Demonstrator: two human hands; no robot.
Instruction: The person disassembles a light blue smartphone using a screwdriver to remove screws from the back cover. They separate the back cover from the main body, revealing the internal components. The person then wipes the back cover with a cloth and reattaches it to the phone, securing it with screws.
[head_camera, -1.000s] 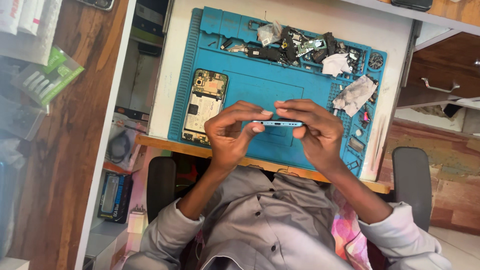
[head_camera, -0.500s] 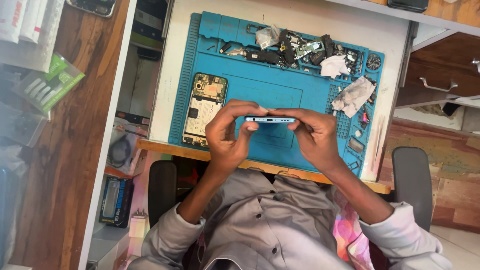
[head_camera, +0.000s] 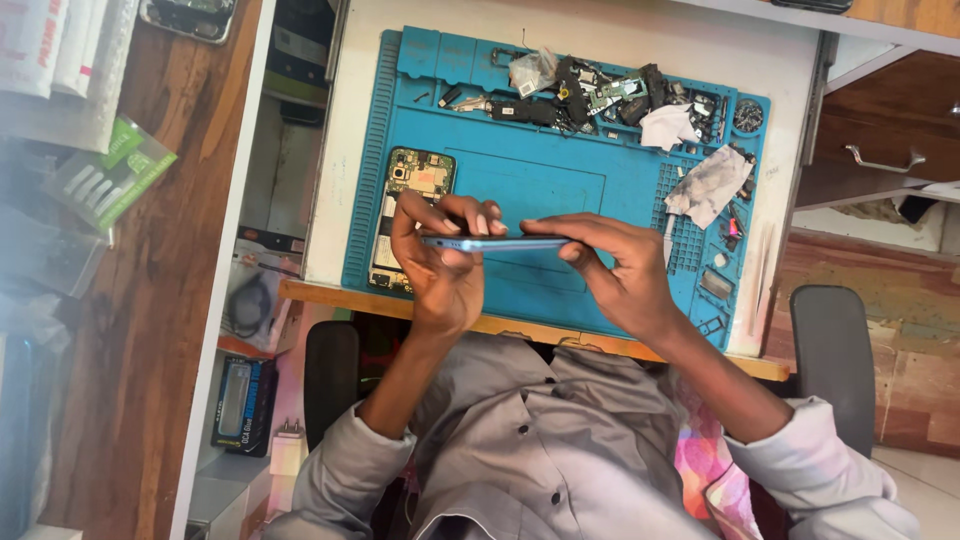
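- Over the blue mat (head_camera: 530, 180), we are holding a thin blue phone part (head_camera: 495, 243) flat between both hands.
- Our left hand (head_camera: 440, 265) is pinching one end of the part, with the fingers curled over the top edge.
- Our right hand (head_camera: 615, 265) is pinching the other end, with the fingers lying long and straight along it.
- Both hands are staying close together, joined only by the part, and both are closed tight on it.
- We are seeing the part from its thin edge, so we cannot tell what its flat side looks like.
- Under our left hand, an open phone (head_camera: 408, 200) is lying on the mat with its insides showing.
- At the far side of the mat, small loose parts (head_camera: 600, 100) are lying in a heap.
- Near our right hand, a crumpled wipe (head_camera: 708, 183) is lying on the mat.
- We are sitting at a white desk (head_camera: 640, 35) with a wooden edge.
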